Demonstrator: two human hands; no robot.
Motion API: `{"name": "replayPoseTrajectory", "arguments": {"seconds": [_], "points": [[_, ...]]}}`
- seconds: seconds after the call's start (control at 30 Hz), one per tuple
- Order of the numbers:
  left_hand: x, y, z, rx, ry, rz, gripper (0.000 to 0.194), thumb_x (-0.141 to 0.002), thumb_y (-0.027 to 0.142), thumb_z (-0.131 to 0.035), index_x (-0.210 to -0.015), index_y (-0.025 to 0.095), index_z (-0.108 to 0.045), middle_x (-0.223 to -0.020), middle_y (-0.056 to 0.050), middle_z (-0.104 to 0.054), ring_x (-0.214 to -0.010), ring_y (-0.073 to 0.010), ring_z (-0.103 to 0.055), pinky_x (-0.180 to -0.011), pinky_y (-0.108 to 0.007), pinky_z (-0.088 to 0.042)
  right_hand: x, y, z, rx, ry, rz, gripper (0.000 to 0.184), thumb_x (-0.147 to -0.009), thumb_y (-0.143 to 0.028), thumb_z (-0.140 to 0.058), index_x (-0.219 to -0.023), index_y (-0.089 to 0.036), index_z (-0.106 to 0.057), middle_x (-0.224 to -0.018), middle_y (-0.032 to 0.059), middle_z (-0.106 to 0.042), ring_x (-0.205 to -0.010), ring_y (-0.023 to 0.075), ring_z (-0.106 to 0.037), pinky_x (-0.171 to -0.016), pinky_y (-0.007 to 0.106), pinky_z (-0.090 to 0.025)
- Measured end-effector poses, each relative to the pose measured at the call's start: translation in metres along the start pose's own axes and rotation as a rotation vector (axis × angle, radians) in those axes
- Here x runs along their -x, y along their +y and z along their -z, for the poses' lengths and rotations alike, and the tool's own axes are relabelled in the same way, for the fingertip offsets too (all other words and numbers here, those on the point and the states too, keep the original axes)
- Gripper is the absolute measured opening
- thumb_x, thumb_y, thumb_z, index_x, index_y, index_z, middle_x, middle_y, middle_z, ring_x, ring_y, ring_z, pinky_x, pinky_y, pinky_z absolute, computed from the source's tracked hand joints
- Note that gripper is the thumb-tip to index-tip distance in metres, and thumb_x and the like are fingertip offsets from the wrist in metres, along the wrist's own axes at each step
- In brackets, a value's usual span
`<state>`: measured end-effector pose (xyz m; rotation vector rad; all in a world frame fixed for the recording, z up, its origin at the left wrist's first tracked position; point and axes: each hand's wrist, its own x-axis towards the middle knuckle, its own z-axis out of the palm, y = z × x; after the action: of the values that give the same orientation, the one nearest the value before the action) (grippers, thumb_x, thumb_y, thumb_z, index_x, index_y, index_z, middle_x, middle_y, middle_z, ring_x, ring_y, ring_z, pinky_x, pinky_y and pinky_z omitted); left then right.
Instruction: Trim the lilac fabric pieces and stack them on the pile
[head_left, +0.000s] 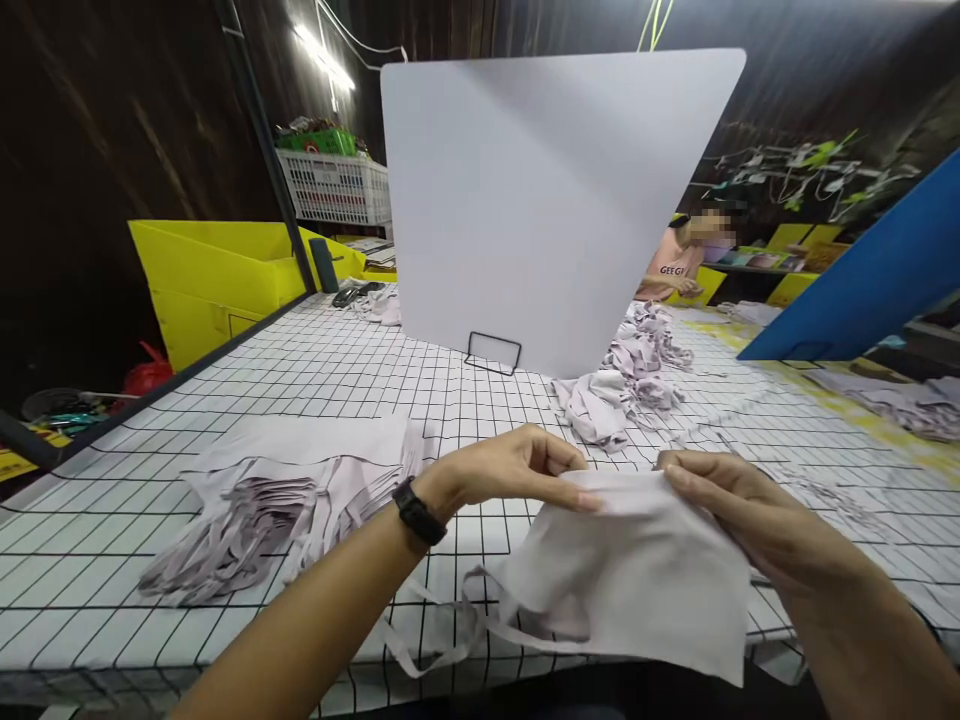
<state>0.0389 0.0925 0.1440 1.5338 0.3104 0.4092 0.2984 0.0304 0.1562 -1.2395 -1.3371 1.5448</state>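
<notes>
A pale lilac-white strappy cloth top [637,575] hangs between my two hands at the table's front edge. My left hand [517,468], below a black wristband, pinches its upper edge between thumb and fingers. At the right end of that same edge, my right hand [739,500] grips the cloth, its fingertips partly hidden behind it. Thin straps [442,655] trail from the top to the left over the grid-patterned tablecloth. Left of my left forearm lies a neat stack of similar pale tops [300,470], their straps bunched toward me.
Behind my hands a large white board [525,210] stands in a wire holder [493,353]. A loose heap of pale cloth [600,405] lies by its right foot. A blue board [862,275] leans at right; a co-worker [675,262] sits beyond. Yellow bins [210,280] stand left.
</notes>
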Motion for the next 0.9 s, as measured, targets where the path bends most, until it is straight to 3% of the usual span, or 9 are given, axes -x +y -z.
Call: {"name": "replayPoseTrajectory", "arguments": {"seconds": [0.27, 0.43, 0.5, 0.67, 0.77, 0.9], "points": [[0.046, 0.03, 0.036, -0.376, 0.218, 0.062, 0.037, -0.081, 0.044, -0.078, -0.064, 0.014, -0.064, -0.062, 0.003, -0.049, -0.06, -0.0086, -0.042, -0.054, -0.023, -0.028, 0.01, 0.0, 0.046, 0.047, 0.203, 0.049, 0.045, -0.069, -0.059, -0.085, -0.065, -0.019, -0.065, -0.059, -0.0011, -0.052, -0.048, 0.0098, -0.047, -0.041, 0.02, -0.038], [0.053, 0.038, 0.047, -0.636, 0.261, 0.073, 0.03, -0.085, 0.043, -0.072, -0.075, 0.014, -0.072, -0.07, -0.001, -0.064, -0.069, -0.0128, -0.057, -0.063, -0.024, -0.04, 0.007, 0.012, 0.062, 0.14, 0.238, 0.158, 0.045, -0.078, -0.06, -0.077, -0.063, -0.021, -0.062, -0.059, -0.0007, -0.052, -0.051, 0.0114, -0.045, -0.045, 0.023, -0.041], [0.05, 0.037, 0.05, -0.766, 0.283, 0.063, 0.025, -0.087, 0.039, -0.068, -0.084, 0.015, -0.075, -0.08, -0.004, -0.072, -0.078, -0.0161, -0.063, -0.071, -0.027, -0.045, 0.008, 0.013, 0.058, 0.145, 0.234, 0.21, 0.046, -0.08, -0.062, -0.074, -0.062, -0.021, -0.06, -0.057, -0.0013, -0.049, -0.049, 0.0116, -0.043, -0.045, 0.025, -0.04], [0.037, 0.026, 0.059, -1.002, 0.43, 0.037, 0.015, -0.085, 0.025, -0.063, -0.088, 0.017, -0.076, -0.092, -0.006, -0.078, -0.086, -0.0197, -0.069, -0.077, -0.032, -0.05, 0.03, 0.002, 0.035, 0.135, 0.033, 0.261, 0.043, -0.077, -0.062, -0.075, -0.062, -0.024, -0.064, -0.056, 0.0018, -0.055, -0.049, 0.0161, -0.048, -0.045, 0.03, -0.04], [0.026, 0.021, 0.056, -0.964, 0.45, 0.0, 0.014, -0.086, 0.022, -0.062, -0.089, 0.018, -0.075, -0.095, -0.006, -0.078, -0.09, -0.0205, -0.069, -0.082, -0.034, -0.052, 0.038, -0.011, 0.015, 0.018, 0.112, 0.261, 0.04, -0.073, -0.059, -0.082, -0.061, -0.025, -0.065, -0.055, -0.0005, -0.052, -0.048, 0.0143, -0.046, -0.044, 0.027, -0.037], [0.01, 0.028, 0.025, -0.732, 0.371, -0.075, 0.025, -0.09, 0.031, -0.066, -0.11, 0.018, -0.071, -0.115, -0.01, -0.074, -0.107, -0.022, -0.067, -0.093, -0.037, -0.051, 0.016, -0.026, -0.015, 0.03, 0.184, 0.318, 0.037, -0.072, -0.055, -0.085, -0.067, -0.022, -0.069, -0.057, -0.0026, -0.051, -0.05, 0.0102, -0.044, -0.044, 0.023, -0.034]]}}
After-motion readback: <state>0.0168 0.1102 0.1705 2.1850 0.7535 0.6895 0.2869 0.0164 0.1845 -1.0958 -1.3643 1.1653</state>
